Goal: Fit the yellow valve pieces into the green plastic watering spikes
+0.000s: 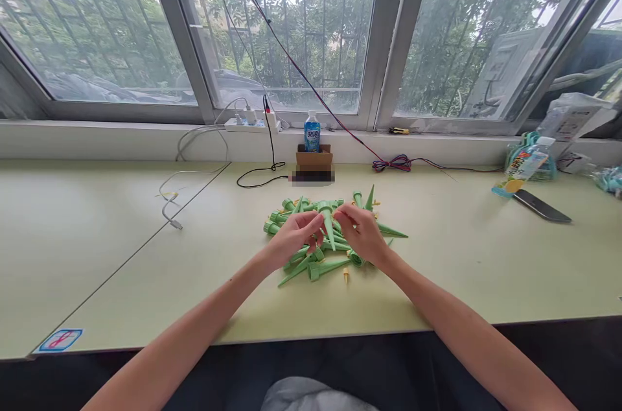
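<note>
Over a pile of green plastic plant watering spikes (330,266), my left hand (297,234) grips one green spike (328,228) by its side. The spike's wide collar is up and its point faces down. My right hand (362,231) is closed in a pinch right beside the collar; what its fingertips hold is hidden or too small to make out. One small yellow pointed piece (346,275) lies on the table in front of the pile, and a few more yellow bits show at its right side.
Behind the pile, a blue bottle (312,132) stands by a small brown box (313,157). Cables (265,184) run from a power strip (247,126) onto the pale table (146,294). At right are a phone (541,206), a tilted drink bottle (522,171) and coiled wire (396,163).
</note>
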